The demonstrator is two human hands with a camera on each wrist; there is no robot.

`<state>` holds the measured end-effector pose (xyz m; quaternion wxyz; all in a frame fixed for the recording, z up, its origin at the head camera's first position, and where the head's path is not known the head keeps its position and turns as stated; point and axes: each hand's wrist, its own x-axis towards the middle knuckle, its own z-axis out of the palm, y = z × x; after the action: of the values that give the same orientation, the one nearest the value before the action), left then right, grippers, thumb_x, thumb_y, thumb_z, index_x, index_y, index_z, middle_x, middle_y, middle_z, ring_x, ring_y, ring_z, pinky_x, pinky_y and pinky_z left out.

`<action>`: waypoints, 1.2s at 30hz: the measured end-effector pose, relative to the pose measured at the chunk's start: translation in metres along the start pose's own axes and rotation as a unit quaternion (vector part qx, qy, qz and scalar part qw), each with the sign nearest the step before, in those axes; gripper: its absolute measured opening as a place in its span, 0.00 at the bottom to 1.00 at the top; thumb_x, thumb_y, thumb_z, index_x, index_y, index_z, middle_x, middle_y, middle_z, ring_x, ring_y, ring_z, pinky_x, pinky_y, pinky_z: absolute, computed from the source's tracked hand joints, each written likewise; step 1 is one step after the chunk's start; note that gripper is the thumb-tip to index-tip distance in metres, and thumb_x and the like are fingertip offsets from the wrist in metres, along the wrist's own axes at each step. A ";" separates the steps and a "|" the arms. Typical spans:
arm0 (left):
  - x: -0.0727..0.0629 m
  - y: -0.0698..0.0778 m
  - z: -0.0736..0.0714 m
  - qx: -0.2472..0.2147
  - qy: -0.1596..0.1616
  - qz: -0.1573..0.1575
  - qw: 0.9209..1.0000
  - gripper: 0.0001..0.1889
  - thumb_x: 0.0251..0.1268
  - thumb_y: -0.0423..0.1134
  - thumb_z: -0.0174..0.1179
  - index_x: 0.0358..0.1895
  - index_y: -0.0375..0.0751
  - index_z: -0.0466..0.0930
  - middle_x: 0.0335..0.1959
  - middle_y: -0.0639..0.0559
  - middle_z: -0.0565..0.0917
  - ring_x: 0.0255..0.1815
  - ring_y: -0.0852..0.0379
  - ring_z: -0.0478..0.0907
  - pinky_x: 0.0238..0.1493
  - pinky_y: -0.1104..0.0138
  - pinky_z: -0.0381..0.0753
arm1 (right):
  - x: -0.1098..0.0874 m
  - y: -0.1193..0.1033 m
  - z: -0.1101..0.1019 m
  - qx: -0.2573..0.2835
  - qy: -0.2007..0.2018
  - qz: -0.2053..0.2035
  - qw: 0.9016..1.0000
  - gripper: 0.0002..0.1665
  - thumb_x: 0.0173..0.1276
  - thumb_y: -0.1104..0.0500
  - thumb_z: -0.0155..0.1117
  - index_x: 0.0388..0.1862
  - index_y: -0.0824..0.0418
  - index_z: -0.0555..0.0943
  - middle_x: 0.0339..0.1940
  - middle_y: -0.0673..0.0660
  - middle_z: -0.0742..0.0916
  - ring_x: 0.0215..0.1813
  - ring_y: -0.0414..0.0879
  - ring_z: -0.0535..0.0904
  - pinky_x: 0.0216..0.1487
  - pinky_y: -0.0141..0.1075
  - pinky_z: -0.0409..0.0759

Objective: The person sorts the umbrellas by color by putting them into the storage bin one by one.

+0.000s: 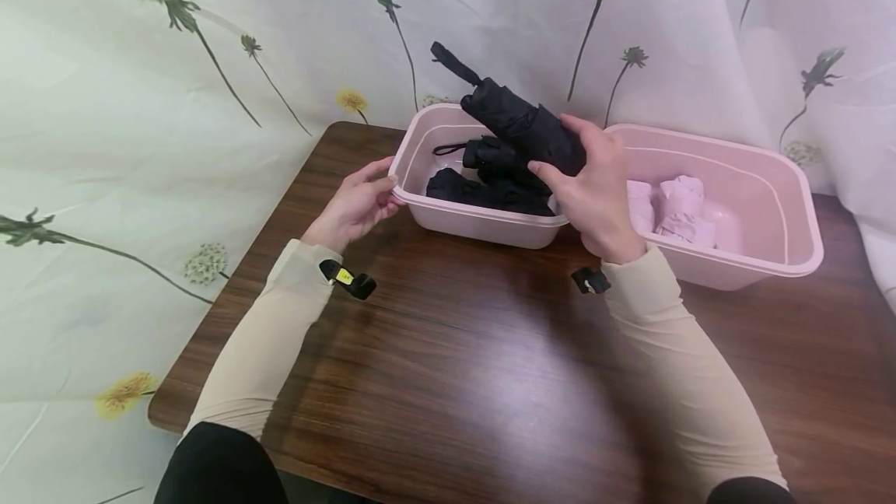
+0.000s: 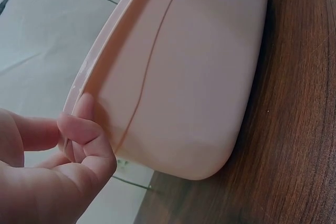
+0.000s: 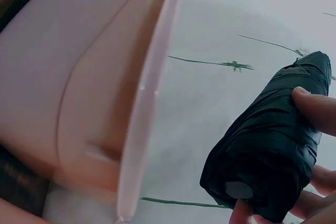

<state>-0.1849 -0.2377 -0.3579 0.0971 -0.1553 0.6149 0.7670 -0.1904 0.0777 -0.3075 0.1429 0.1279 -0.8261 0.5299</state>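
Observation:
My right hand (image 1: 598,189) grips a folded black umbrella (image 1: 521,123) by its lower end, above the left pink tub (image 1: 483,232). The umbrella tilts, its wrist strap pointing up and to the left. In the right wrist view, thumb and fingers wrap the umbrella (image 3: 268,135), whose round grey end shows. Several more black umbrellas (image 1: 483,191) lie inside that tub, partly overlapping one another. At the tub's left end my left hand (image 1: 357,204) pinches the rim. The left wrist view shows thumb and fingers of this hand (image 2: 63,166) on either side of the rim.
A second pink tub (image 1: 735,274) stands close on the right and holds pale pink rolled bundles (image 1: 682,212). Both tubs rest on a dark wooden table (image 1: 455,348). Behind them hangs a white curtain (image 1: 504,14) with a dandelion print.

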 end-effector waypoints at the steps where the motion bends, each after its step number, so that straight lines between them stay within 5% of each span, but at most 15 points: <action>1: 0.000 0.000 0.000 0.000 0.000 0.000 1.000 0.26 0.74 0.29 0.47 0.73 0.45 0.59 0.30 0.48 0.73 0.21 0.59 0.74 0.25 0.74 0.75 | 0.000 0.002 0.000 -0.015 0.002 -0.006 1.000 0.35 0.54 0.60 0.75 0.62 0.56 0.76 0.57 0.57 0.81 0.58 0.49 0.66 0.61 0.38 0.68; 11: 0.002 -0.001 0.006 0.001 -0.005 -0.001 1.000 0.26 0.74 0.30 0.47 0.73 0.45 0.59 0.31 0.47 0.74 0.21 0.60 0.75 0.25 0.74 0.74 | 0.006 0.017 0.007 -0.117 0.015 -0.099 0.988 0.32 0.54 0.58 0.75 0.59 0.61 0.77 0.58 0.59 0.83 0.60 0.59 0.70 0.64 0.48 0.64; 20: 0.005 -0.003 0.005 0.009 -0.003 0.000 1.000 0.26 0.74 0.31 0.47 0.73 0.46 0.60 0.35 0.46 0.72 0.23 0.59 0.73 0.27 0.74 0.75 | 0.003 0.022 0.006 -0.160 -0.100 -0.047 0.981 0.30 0.59 0.59 0.70 0.60 0.66 0.75 0.64 0.66 0.73 0.67 0.64 0.62 0.67 0.52 0.62; 28: 0.005 -0.002 0.004 0.022 -0.002 -0.003 1.000 0.26 0.75 0.32 0.47 0.73 0.49 0.60 0.39 0.46 0.72 0.24 0.60 0.74 0.29 0.74 0.75 | -0.005 0.029 -0.009 -0.143 -0.068 -0.053 0.986 0.18 0.61 0.62 0.67 0.50 0.66 0.80 0.52 0.66 0.79 0.58 0.63 0.69 0.61 0.51 0.66; 36: 0.005 -0.003 -0.001 0.013 0.004 0.002 1.000 0.26 0.74 0.32 0.48 0.73 0.48 0.61 0.41 0.43 0.71 0.24 0.59 0.75 0.28 0.74 0.75 | -0.017 0.027 -0.039 -0.128 -0.007 -0.110 0.986 0.10 0.68 0.63 0.58 0.39 0.69 0.83 0.37 0.66 0.86 0.45 0.59 0.79 0.52 0.49 0.74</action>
<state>-0.1884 -0.2377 -0.3625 0.0948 -0.1558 0.6257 0.7584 -0.1809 0.1255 -0.3213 0.2095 0.2025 -0.8691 0.3998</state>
